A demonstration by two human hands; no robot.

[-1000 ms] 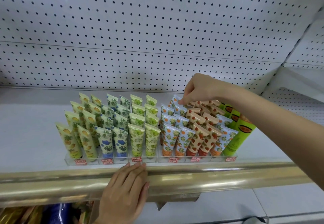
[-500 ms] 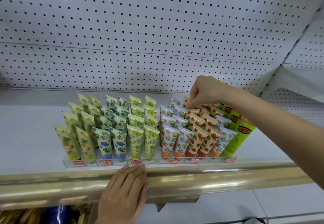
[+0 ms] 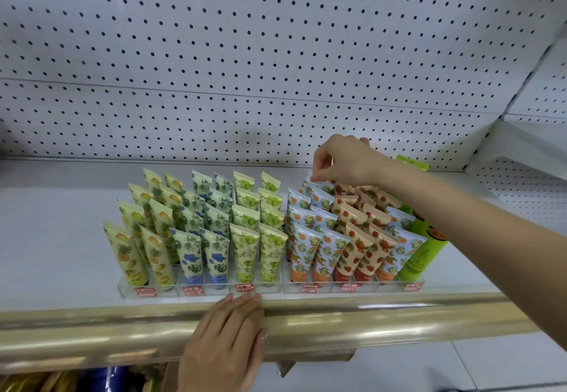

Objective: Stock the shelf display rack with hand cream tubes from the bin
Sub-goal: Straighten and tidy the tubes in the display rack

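Note:
A clear acrylic display rack [image 3: 214,290] on the white shelf holds rows of upright hand cream tubes: yellow pineapple [image 3: 125,253], blue floral [image 3: 190,256], green [image 3: 245,250], orange blossom [image 3: 303,250] and strawberry [image 3: 352,253]. My right hand [image 3: 346,161] reaches over the back of the rack, and its thumb and forefinger pinch the top edge of the rearmost orange blossom tube [image 3: 319,187]. My left hand [image 3: 227,339] lies flat with straight fingers on the gold front rail [image 3: 383,324]. No bin is in view.
Taller bright green tubes [image 3: 423,256] stand at the rack's right end, partly behind my right forearm. White pegboard [image 3: 276,54] backs the shelf. Bare shelf surface [image 3: 55,238] lies left of the rack. Gold and blue packages [image 3: 101,379] show below the rail.
My right hand's fingertips shifted slightly left, from the back of the strawberry row to the rearmost orange blossom tube. My left hand stayed on the rail.

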